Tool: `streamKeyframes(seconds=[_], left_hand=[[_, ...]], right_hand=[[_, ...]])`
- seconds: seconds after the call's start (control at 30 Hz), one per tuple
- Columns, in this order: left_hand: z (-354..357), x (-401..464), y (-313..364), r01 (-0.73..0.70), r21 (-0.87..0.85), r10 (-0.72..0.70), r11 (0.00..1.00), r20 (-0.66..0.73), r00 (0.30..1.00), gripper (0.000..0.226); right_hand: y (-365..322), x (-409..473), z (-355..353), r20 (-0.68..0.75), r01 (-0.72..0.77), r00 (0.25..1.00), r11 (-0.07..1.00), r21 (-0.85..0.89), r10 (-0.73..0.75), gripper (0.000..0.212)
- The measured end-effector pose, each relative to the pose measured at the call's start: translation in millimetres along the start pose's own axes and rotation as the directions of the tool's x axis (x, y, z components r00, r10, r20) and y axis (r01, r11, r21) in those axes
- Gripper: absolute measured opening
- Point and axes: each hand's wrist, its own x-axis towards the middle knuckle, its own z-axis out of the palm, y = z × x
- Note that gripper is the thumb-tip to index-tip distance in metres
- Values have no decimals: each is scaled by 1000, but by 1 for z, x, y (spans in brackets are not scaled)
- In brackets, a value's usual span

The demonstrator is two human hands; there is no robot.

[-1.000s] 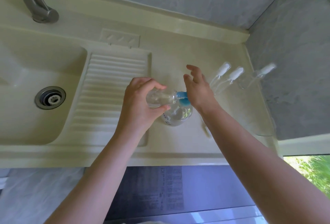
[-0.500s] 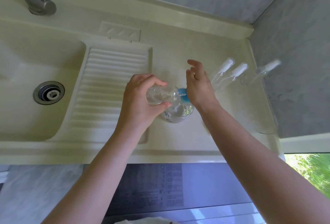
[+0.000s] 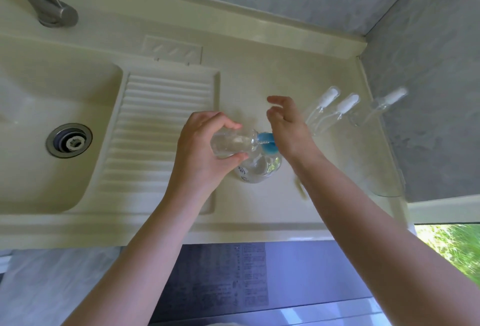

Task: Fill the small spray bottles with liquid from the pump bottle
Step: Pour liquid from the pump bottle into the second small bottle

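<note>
Small spray bottle (image 3: pixel 232 141): gripped by left hand (image 3: pixel 205 151), mouth still at the blue pump (image 3: pixel 267 142). Right hand (image 3: pixel 288 128): fingers loose, palm pressing the pump. Pump bottle (image 3: pixel 259 168): on the counter (image 3: pixel 259 71). Little has shifted; filling continues. Three capped bottles right of the pump.

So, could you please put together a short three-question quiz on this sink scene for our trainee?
1. True or false: the left hand grips a small clear bottle held at the blue pump nozzle.
2. How many capped spray bottles stand at the right wall? A two, B three, C five.
3. Which hand is at the pump bottle's head?

Key: 1 true; 2 B; 3 the right hand.
</note>
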Motion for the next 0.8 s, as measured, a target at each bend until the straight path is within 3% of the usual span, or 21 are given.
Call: streamKeyframes(seconds=[0.17,0.33,0.57,0.8], left_hand=[[-1,0,3,-29,10,29,1000,-21,999,45],[1,0,1,-20,17,20,1000,-15,1000,46],[-2,-3,5,-27,13,27,1000,-18,999,45],[0,-1,1,-3,11,4,1000,-27,1000,46]], right_hand=[[-8,7,-9,1,51,999,997,-60,-51,35],[-3,6,-1,-16,98,994,955,-282,-107,39],[-9,10,-6,49,90,995,978,-189,-82,36],[-5,9,8,-15,128,991,969,-212,-134,38]])
